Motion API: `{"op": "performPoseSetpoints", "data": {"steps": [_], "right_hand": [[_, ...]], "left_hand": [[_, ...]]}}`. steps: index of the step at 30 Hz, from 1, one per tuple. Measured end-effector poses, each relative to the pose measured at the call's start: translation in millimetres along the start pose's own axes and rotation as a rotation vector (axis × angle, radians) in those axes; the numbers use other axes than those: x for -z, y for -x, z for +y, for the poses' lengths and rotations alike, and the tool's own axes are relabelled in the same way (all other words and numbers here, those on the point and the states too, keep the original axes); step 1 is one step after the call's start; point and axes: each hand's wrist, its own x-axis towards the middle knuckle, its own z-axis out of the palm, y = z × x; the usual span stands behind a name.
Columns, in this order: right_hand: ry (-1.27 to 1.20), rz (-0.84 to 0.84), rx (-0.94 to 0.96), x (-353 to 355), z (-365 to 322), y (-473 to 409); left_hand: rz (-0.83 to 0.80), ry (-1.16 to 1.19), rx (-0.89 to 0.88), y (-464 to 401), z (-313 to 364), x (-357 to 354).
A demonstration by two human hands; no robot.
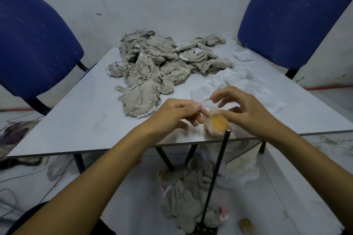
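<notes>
My left hand [175, 113] and my right hand [242, 109] meet over the near edge of the grey table [80, 118]. Between them sits a small pale fuzzy fabric piece with a round orange-yellow centre [217, 123]. My right hand curls round its right side, thumb touching the top. My left hand's fingers pinch its left side, and a thin clear scrap [207, 102] runs between the fingertips of both hands. A thin black rod [215, 175] stands upright just in front of the piece, its tip at the table edge.
A heap of grey-beige unstuffed fabric toy skins [152, 66] lies mid-table. White stuffing and clear bags [238, 84] lie to the right. Two blue chairs [34, 47] [292, 15] flank the table. More skins [187, 196] lie on the floor below.
</notes>
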Motion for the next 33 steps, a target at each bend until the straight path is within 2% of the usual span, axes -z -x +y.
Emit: {"op": "performPoseSetpoints", "data": {"steps": [2,4,8,11,16,20,24,27,29,33], "right_hand": [[0.259,-0.115,0.021,3.0,6.7,3.3],[0.401,-0.192,0.025,-3.4,15.3,6.8],[0.446,-0.119,0.031,-14.4,17.3,6.6],[0.303,-0.015,0.033,-20.1,15.7,4.9],[-0.021,0.209,-0.018,-26.6,12.0,3.3],[-0.122,0.131,-0.044,-31.4,9.0,3.5],[-0.243,0.053,-0.077,-24.3,10.0,-1.3],[-0.068,0.082,-0.056,-14.0,15.2,-4.3],[0.034,0.056,-0.020,-12.4,17.7,-3.7],[-0.035,0.048,-0.006,-16.8,20.4,-1.4]], "left_hand": [[0.052,-0.266,-0.033,0.8,-6.4,2.4],[0.159,-0.433,-0.066,-0.6,-14.3,-1.7],[0.109,-0.637,-0.096,-3.6,-20.8,-11.5],[0.073,-0.710,-0.111,-6.7,-22.7,-17.7],[0.149,-0.364,-0.081,-13.4,-20.9,-14.3],[0.251,-0.231,-0.067,-14.7,-23.1,-18.2],[0.253,-0.045,-0.043,-17.9,-21.5,-13.4],[0.230,0.072,-0.055,-18.2,-19.5,-9.9],[0.228,0.033,-0.055,-18.2,-21.7,-11.4],[0.224,0.025,-0.050,-18.7,-26.4,-10.9]]}}
